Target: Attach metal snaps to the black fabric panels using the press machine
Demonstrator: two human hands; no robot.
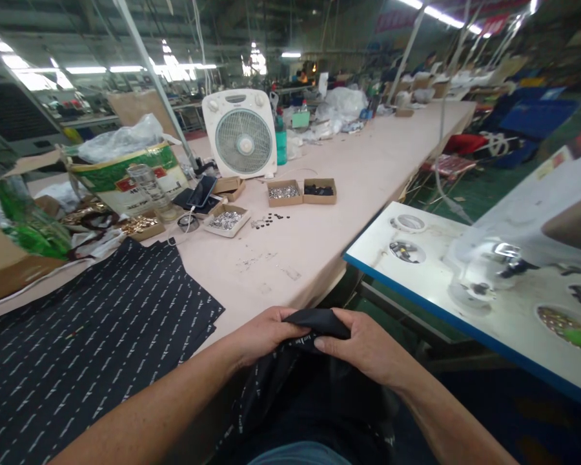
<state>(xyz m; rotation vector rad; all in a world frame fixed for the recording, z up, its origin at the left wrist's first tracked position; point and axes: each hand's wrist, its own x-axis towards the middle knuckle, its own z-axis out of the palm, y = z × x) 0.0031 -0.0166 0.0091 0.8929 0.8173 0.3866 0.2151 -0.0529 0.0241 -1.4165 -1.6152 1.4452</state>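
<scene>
My left hand (264, 336) and my right hand (363, 345) pinch a folded piece of black fabric (317, 323) between them, above my lap. Its lower part hangs down toward my knees and bears small white lettering. To the left, a stack of black fabric panels (91, 342) with rows of white print lies on the long cream table (290, 252). My left forearm passes just below that stack's corner.
Small cardboard trays of metal snaps (285, 192) and black fasteners (319, 190) stand beyond a white box fan (239, 132). Loose fasteners (268, 221) lie nearby. On the right is a white machine table (407, 258) with a blue edge. Co-workers sit far off.
</scene>
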